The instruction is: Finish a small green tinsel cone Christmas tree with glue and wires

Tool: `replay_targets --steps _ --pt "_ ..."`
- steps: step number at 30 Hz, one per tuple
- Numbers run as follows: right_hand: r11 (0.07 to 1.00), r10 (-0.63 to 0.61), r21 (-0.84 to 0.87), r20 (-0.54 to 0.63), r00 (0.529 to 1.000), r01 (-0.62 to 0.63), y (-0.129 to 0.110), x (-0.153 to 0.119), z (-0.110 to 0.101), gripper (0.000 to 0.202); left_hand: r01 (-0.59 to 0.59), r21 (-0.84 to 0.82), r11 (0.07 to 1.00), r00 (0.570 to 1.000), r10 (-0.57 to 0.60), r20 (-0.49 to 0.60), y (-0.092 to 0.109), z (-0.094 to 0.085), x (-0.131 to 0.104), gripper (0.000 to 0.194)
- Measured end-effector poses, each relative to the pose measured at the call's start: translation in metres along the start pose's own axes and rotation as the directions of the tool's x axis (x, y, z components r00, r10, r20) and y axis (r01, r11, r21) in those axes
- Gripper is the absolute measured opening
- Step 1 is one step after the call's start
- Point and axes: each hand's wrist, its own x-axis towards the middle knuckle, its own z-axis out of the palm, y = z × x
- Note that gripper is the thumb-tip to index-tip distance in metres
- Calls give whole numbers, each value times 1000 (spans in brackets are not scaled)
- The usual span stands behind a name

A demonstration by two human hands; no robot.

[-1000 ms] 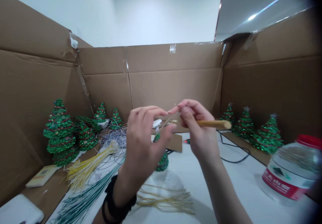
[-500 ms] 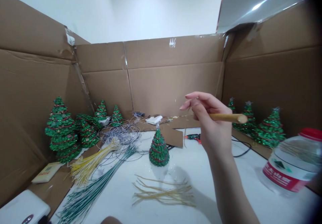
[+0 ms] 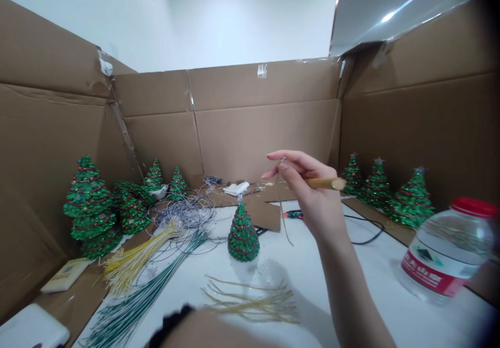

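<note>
My right hand (image 3: pixel 310 181) is raised above the table behind and right of a small beaded Christmas tree (image 3: pixel 243 238). Thumb and index finger pinch a thin golden strand (image 3: pixel 285 223), which hangs down. A round wooden stick (image 3: pixel 326 183) is also gripped in this hand, its blunt end poking out past the thumb base. Blurred skin with a black frilled band at the bottom edge appears to be my left hand (image 3: pixel 222 330); its fingers do not show. Just beyond it, several golden strands (image 3: pixel 269 301) lie loosely on the white table.
Yellow strands (image 3: pixel 142 257) and green strands (image 3: pixel 152 290) lie left, by tangled grey wire (image 3: pixel 185 207). Finished trees (image 3: pixel 91 202) line both sides. A glue gun (image 3: pixel 295 214) with black cable lies behind my hand; a red-capped bottle (image 3: pixel 449 254) stands right. Cardboard walls (image 3: pixel 265 129) enclose the table.
My right hand has shifted slightly left in the view, and more of the hanging strand shows. Blurred skin with the black band has risen at the bottom edge. The view has turned slightly.
</note>
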Motion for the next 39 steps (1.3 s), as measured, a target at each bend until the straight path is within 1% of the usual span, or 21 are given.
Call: replay_targets --steps 3,4,5,6,7,8,10,11,13,19,21,24,26,28,30,32,34,36,37,38,39 --pt "999 22 34 36 999 -24 -1 0 2 15 3 -41 999 986 -10 -166 16 -26 22 29" --pt "998 31 47 51 998 -33 -1 0 3 15 34 -86 996 920 -65 -387 18 -34 32 28" --pt "997 39 60 64 997 -43 -2 0 5 14 64 -140 988 815 -132 -563 18 -41 43 23" --pt "996 46 74 76 996 -52 -1 0 6 14 62 -190 980 761 -170 -626 16 -45 52 18" --pt "994 54 88 89 995 -62 -1 0 7 14 58 -254 966 748 -211 -630 12 -48 60 16" --pt "992 61 104 101 993 -72 -1 0 9 14 52 -314 948 768 -239 -594 8 -49 66 17" --pt "987 72 136 130 989 -90 0 -1 10 15 50 -414 909 833 -266 -484 1 -49 71 24" --pt "985 74 147 145 987 -96 0 -1 11 16 54 -446 893 852 -274 -447 -2 -49 71 25" --pt "983 70 156 153 986 -94 1 -2 11 16 68 -470 880 857 -292 -423 -7 -49 69 22" --pt "993 16 119 79 997 -26 5 -2 14 17 188 -329 925 827 -330 -455 -11 -64 60 19" --pt "997 3 82 15 1000 -4 6 -2 14 19 245 -268 932 830 -344 -438 -14 -73 55 19" --pt "999 -20 40 -127 992 25 8 -2 10 21 323 -188 928 836 -373 -404 -19 -88 41 21" --pt "998 -47 28 -202 978 54 10 0 5 21 359 -168 918 814 -396 -425 -22 -96 32 21" --pt "997 -65 18 -229 971 71 13 2 -1 20 379 -163 911 788 -410 -459 -24 -102 24 21" --pt "999 -52 -5 -169 984 52 17 4 -8 22 384 -157 910 772 -409 -486 -25 -105 20 21" --pt "996 -50 -83 -96 994 42 20 6 -14 27 396 -157 905 746 -416 -519 -27 -106 19 22" --pt "975 -117 -205 -123 986 90 19 6 -15 35 428 -155 890 698 -434 -569 -32 -106 20 21" --pt "938 -225 -304 -166 960 168 15 3 -9 41 480 -118 869 649 -443 -618 -37 -103 25 19" --pt "921 -263 -330 -139 955 206 12 0 -4 42 505 -89 858 636 -440 -634 -39 -101 28 18" --pt "907 -284 -342 -71 956 244 9 -4 2 43 516 -59 855 638 -429 -640 -40 -97 32 18" --pt "894 -289 -347 35 957 283 8 -7 9 44 509 -32 860 656 -411 -633 -40 -92 37 17"
